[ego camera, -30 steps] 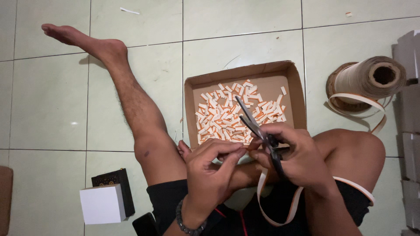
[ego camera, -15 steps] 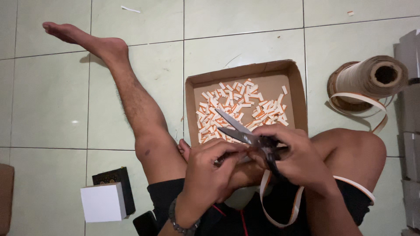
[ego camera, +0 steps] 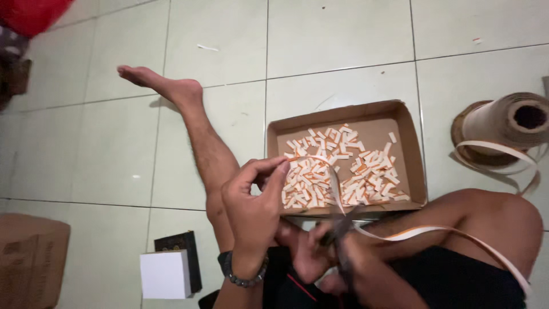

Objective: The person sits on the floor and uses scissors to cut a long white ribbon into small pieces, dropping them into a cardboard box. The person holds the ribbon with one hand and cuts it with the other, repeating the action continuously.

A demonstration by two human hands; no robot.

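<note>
Step in hand, by judgement: drawing strip (ego camera: 334, 186) out for a cut. Left hand (ego camera: 251, 200) pinching strip end over box (ego camera: 412, 143) of cut pieces (ego camera: 343, 171). Right hand (ego camera: 337, 257) blurred, closed on scissors (ego camera: 341, 226). Strip arcs from pinch toward lap, long axis near-upright. Next calls for taut strip, blades square across.

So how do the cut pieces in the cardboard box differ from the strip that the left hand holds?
The cut pieces are short and many, while the strip is one long band. The pieces lie loose in the cardboard box; the strip is pinched in the left hand and curves toward the right hand. Both look white with orange.
</note>
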